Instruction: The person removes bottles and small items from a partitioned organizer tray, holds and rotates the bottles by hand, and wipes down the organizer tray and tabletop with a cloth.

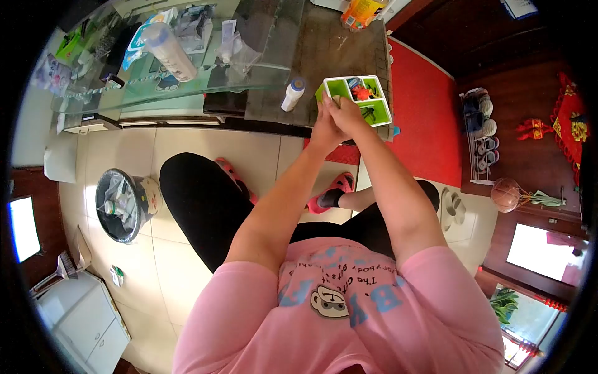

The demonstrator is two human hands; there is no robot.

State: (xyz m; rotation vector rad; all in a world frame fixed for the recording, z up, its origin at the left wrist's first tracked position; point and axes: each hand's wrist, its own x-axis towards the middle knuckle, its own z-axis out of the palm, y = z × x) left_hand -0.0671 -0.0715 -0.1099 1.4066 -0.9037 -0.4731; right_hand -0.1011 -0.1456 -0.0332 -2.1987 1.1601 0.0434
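My left hand [325, 129] and my right hand [346, 115] are pressed together at the near left edge of a white-rimmed organizer tray [389, 107] with green compartments. Both hands look closed, the fingers of each largely hidden by the other. If they hold anything, it is too small or covered to make out. In the tray, a far compartment contains small red, orange and blue pieces [360, 92], and the near right compartment has dark green pieces [369, 113]. A white bottle with a blue cap [293, 95] stands left of my hands.
A glass-topped table [212, 96] at the left bears a large white bottle [169, 53] and packets. An orange-labelled bottle [361, 14] stands at the far edge. On the floor are a lined trash bin [118, 206] and a red mat [423, 112]; a shoe rack [479, 134] is at right.
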